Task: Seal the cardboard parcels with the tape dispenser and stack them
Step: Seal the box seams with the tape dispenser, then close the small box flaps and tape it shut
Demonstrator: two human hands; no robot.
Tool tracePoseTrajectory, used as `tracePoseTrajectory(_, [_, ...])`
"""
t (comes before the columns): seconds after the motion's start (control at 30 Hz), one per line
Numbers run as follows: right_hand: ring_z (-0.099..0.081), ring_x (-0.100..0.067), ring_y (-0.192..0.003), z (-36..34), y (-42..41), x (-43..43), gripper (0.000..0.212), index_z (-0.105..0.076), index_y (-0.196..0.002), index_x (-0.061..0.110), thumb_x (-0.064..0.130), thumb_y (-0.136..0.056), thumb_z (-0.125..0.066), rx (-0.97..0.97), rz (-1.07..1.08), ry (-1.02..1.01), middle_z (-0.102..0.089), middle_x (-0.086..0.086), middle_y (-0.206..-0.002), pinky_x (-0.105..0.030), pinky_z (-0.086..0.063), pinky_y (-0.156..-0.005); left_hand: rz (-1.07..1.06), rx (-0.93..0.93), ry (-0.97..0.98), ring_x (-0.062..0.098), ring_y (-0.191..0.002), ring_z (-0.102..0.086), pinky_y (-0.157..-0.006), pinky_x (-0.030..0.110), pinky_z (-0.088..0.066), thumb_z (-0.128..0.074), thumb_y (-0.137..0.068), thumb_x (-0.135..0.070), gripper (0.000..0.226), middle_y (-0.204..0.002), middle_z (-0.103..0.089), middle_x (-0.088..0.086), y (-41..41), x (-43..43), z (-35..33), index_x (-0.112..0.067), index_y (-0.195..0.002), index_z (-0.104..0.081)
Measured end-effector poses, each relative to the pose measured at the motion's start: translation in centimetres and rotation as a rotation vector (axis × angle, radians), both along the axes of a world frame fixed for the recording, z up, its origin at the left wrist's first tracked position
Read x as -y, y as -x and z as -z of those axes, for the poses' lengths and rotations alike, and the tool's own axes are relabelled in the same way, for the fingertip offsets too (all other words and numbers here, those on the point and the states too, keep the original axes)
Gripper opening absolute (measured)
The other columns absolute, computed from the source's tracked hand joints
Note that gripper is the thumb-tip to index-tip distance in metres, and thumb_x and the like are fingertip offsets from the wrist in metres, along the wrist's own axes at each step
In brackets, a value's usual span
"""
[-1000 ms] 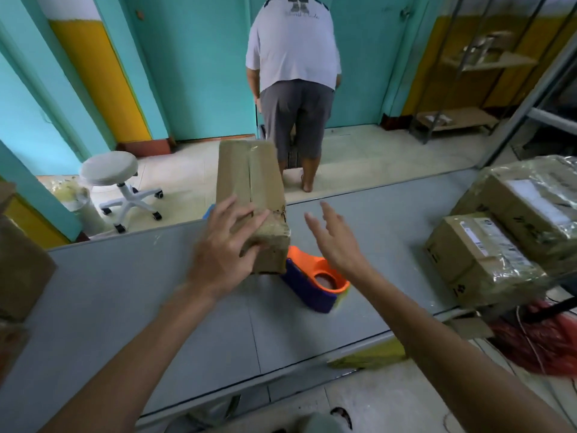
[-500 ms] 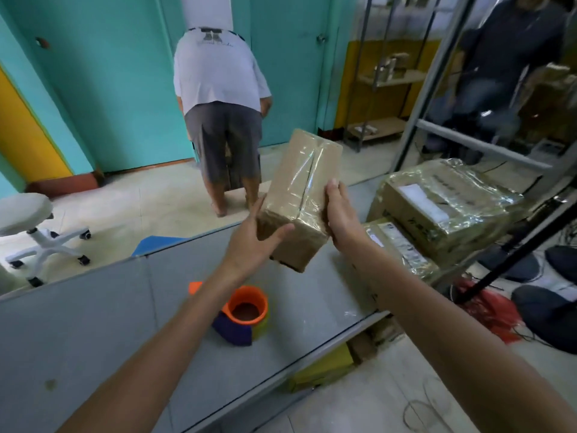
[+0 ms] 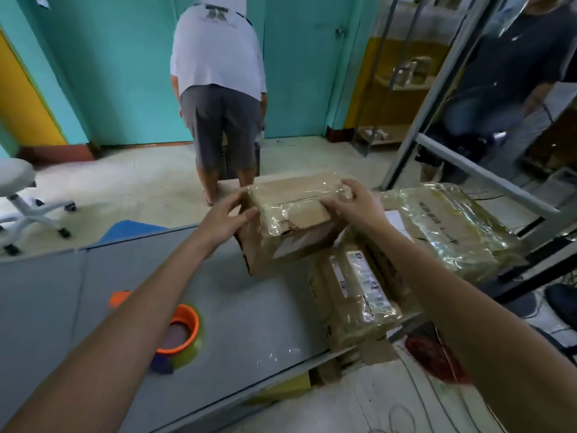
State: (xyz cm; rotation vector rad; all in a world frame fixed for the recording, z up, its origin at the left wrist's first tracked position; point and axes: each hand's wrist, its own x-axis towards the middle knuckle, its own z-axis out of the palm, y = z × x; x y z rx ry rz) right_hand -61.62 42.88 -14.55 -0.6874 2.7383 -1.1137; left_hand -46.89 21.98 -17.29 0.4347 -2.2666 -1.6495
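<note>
Left fingers (image 3: 234, 200) and right fingers (image 3: 351, 189) clasping taped parcel (image 3: 296, 195), grey table (image 3: 265, 307), teal walls (image 3: 125, 73)

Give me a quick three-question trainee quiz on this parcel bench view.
1. True or false: the orange tape dispenser lies on the grey table, in neither hand.
2. The taped parcel is gripped by: A one hand, B both hands, C no hand.
3. How many other wrapped parcels sit at the table's right end?
Key: 1 true. 2 B, left hand and right hand. 3 two: the labelled parcel and the larger parcel.
</note>
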Motion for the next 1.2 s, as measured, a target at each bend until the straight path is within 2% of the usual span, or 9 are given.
tracePoseTrajectory(0.07, [-0.048,-0.022,-0.117,1.4,1.3,0.0,0.062,-0.051,-0.128,0.019,0.055,-0.079,-0.065,-0.096,0.017,-0.101,-0.054,-0.007,-0.124,-0.033,-0.040,-0.093,-0.127,0.081,0.040,0.012,-0.118,-0.046,-0.097,0.029,-0.038,-0.051,-0.095,-0.020,0.044,-0.126,-0.050,-0.005,1.3,-0.1,1.7,-0.022,-0.137,-0.042])
tracePoseTrajectory(0.13, [-0.048,-0.027,-0.116,3.0,1.6,-0.1,0.052,-0.056,-0.119,0.014,0.054,-0.086,-0.055,-0.274,-0.047,-0.394,-0.056,-0.010,-0.119,-0.038,-0.042,-0.095,-0.237,0.259,0.051,0.019,-0.119,-0.047,-0.099,0.037,-0.040,-0.041,-0.099,-0.026,0.039,-0.131,-0.049,-0.001,2.1,-1.2,3.4,-0.019,-0.137,-0.044])
tracePoseTrajectory(0.2, [-0.042,-0.034,-0.126,4.4,1.6,0.2,0.049,-0.057,-0.118,0.010,0.051,-0.095,-0.041,-0.389,-0.108,-0.635,-0.052,-0.017,-0.128,-0.043,-0.035,-0.103,-0.232,0.353,-0.012,0.025,-0.116,-0.047,-0.088,0.047,-0.049,-0.033,-0.100,-0.035,0.040,-0.127,-0.046,-0.003,2.0,-3.0,4.5,-0.021,-0.136,-0.044])
tracePoseTrajectory(0.27, [-0.033,-0.036,-0.133,5.0,1.9,0.4,0.048,-0.056,-0.121,0.008,0.045,-0.098,-0.036,-0.451,-0.143,-0.674,-0.043,-0.019,-0.138,-0.044,-0.028,-0.110,-0.222,0.331,-0.029,0.025,-0.113,-0.048,-0.079,0.049,-0.053,-0.029,-0.099,-0.043,0.042,-0.123,-0.043,-0.007,2.1,-4.3,5.0,-0.032,-0.139,-0.038])
tracePoseTrajectory(0.4, [-0.032,-0.033,-0.133,4.7,2.4,0.8,0.041,-0.043,-0.134,0.011,0.032,-0.099,-0.040,-0.398,-0.209,-0.523,-0.040,-0.015,-0.141,-0.045,-0.031,-0.109,-0.260,0.346,-0.013,0.028,-0.130,-0.040,-0.105,0.041,-0.035,-0.029,-0.101,-0.038,0.043,-0.145,-0.041,0.004,2.7,-4.4,5.1,-0.030,-0.143,-0.034])
tracePoseTrajectory(0.57, [-0.029,-0.025,-0.137,2.7,0.3,2.2,0.055,-0.029,-0.146,0.013,0.029,-0.097,-0.049,-0.213,-0.220,-0.148,-0.037,-0.009,-0.148,-0.041,-0.028,-0.110,-0.347,0.375,0.182,0.026,-0.134,-0.035,-0.108,0.032,-0.027,-0.040,-0.098,-0.033,0.050,-0.147,-0.037,0.010,-0.3,-3.0,4.5,-0.020,-0.145,-0.031])
tracePoseTrajectory(0.73, [-0.028,-0.023,-0.138,0.5,-4.6,8.8,0.062,-0.023,-0.149,0.020,0.028,-0.095,-0.053,-0.171,-0.358,-0.047,-0.032,-0.006,-0.150,-0.039,-0.027,-0.111,-0.497,0.360,0.411,0.027,-0.135,-0.034,-0.109,0.036,-0.027,-0.042,-0.095,-0.038,0.054,-0.147,-0.038,0.009,-6.9,1.0,3.3,-0.016,-0.144,-0.034])
tracePoseTrajectory(1.03, [-0.032,-0.022,-0.135,-1.0,-24.4,28.6,0.059,-0.024,-0.149,0.016,0.033,-0.097,-0.048,-0.225,-0.817,0.126,-0.037,-0.005,-0.150,-0.027,-0.026,-0.105,-0.978,0.407,0.364,0.032,-0.124,-0.046,-0.105,0.031,-0.031,-0.049,-0.095,-0.027,0.048,-0.143,-0.044,0.012,-31.1,9.0,0.3,-0.013,-0.140,-0.041])
tracePoseTrajectory(1.2, [-0.039,-0.025,-0.133,-2.3,-39.4,36.2,0.060,-0.030,-0.146,0.013,0.030,-0.094,-0.055,-0.152,-1.078,0.258,-0.040,-0.008,-0.147,-0.036,-0.031,-0.107,-1.162,0.390,0.471,0.026,-0.129,-0.041,-0.104,0.032,-0.030,-0.050,-0.095,-0.025,0.047,-0.140,-0.047,0.011,-45.2,12.4,-3.1,-0.014,-0.140,-0.042])
